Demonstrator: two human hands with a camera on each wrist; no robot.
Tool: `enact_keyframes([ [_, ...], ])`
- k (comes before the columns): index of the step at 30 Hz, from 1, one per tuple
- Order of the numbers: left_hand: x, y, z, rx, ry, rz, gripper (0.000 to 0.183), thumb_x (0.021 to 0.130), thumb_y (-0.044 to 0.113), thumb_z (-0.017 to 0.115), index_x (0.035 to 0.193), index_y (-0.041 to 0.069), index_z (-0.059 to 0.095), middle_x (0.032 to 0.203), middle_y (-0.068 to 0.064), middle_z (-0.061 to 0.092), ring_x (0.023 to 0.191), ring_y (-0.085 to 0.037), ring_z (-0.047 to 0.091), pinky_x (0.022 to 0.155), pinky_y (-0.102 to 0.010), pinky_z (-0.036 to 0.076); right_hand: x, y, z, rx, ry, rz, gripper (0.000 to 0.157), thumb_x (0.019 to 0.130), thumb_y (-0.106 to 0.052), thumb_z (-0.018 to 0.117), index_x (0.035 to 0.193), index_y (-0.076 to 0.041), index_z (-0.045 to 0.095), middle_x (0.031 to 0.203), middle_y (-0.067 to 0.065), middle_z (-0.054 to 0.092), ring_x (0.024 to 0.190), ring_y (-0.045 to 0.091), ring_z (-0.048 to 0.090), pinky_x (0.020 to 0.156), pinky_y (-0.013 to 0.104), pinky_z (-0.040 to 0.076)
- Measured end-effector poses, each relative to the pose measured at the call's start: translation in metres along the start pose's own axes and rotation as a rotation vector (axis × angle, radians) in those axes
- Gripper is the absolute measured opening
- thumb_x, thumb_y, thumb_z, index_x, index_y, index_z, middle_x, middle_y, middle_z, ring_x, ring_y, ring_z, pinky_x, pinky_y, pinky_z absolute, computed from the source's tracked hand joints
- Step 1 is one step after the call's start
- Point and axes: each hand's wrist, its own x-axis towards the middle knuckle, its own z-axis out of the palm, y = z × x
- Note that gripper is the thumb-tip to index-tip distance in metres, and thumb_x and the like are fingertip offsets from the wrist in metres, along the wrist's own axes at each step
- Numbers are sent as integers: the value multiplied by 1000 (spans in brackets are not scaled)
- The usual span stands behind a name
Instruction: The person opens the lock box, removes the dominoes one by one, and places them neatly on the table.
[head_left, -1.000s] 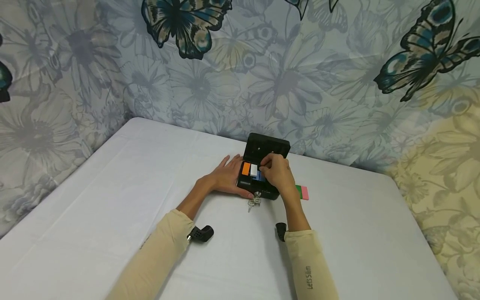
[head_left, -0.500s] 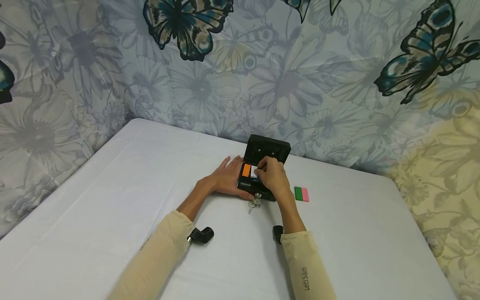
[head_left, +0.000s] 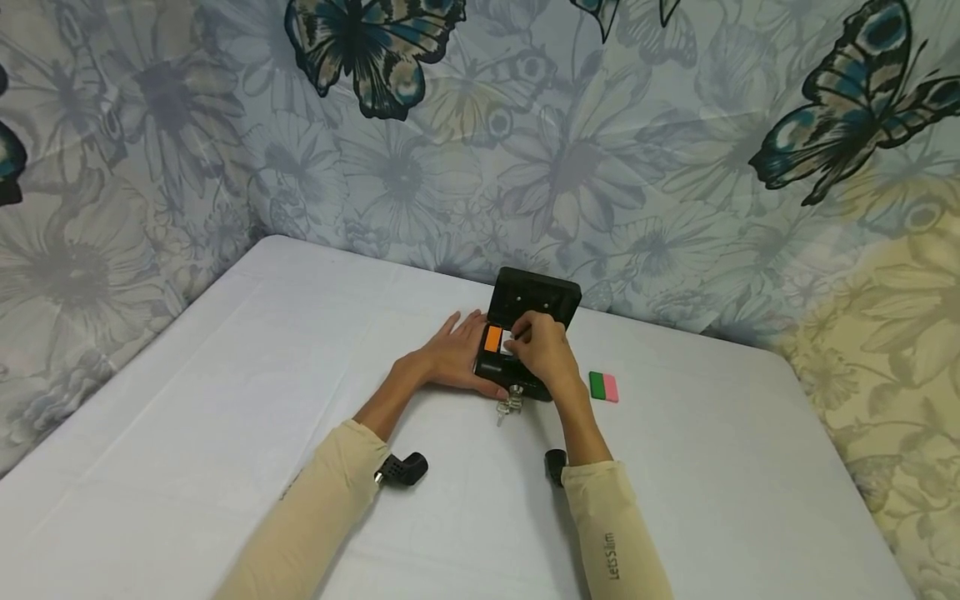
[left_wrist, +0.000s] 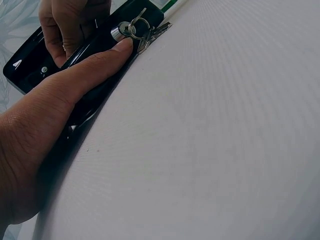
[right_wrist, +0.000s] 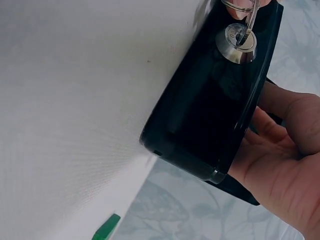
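- Head view: black box [head_left: 491,368] sits toward the tabletop's [head_left: 315,358] far edge, lid [head_left: 534,289] raised at twelve o'clock, inside exposed.
- Hands apart. Left hand [head_left: 456,354] lies at the box's nine o'clock, fingers straight, thumb along the front wall; likely bracing against sliding.
- Right hand [head_left: 546,346] reaches in from four o'clock, fingers bent at the white piece [head_left: 506,338]; cannot tell whether anything is pinched.
- Orange piece [head_left: 492,338] lies in the box, white at its three o'clock.
- Keys [head_left: 504,410] hang from the lock [right_wrist: 241,39] at six o'clock, beside the left thumb; they could snag.
- Right hand hides much of the interior.
- Green-and-pink pieces [head_left: 603,387] lie near, toward four o'clock.
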Motion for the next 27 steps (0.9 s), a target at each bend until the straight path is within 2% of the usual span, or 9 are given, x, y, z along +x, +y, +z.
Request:
enact_keyframes([
  [8, 1, -1, 1, 4, 9, 8, 128, 80, 71, 76, 169, 9, 9, 177, -13, 11, 167, -28, 1, 135, -52, -4, 0, 2, -3, 30, 13, -14, 24, 91, -2, 78, 113, 5, 70, 95, 23, 77, 80, 29, 74, 78, 40, 63],
  [19, -1, 1, -1, 6, 15, 13, 125, 81, 68, 76, 168, 5, 12, 177, -16, 13, 167, -30, 2, 135, -54, -2, 1, 0, -1, -13, -49, 5, 30, 95, -11, 77, 120, 3, 69, 101, 22, 77, 92, 32, 75, 88, 46, 62],
  [27, -1, 1, -1, 1, 11, 12, 126, 80, 69, 76, 168, 6, 12, 177, -15, 13, 167, -29, 2, 135, -54, -3, 2, 1, 0, -2, -51, -7, 29, 94, -7, 77, 120, 2, 69, 96, 20, 76, 86, 28, 72, 82, 41, 61],
])
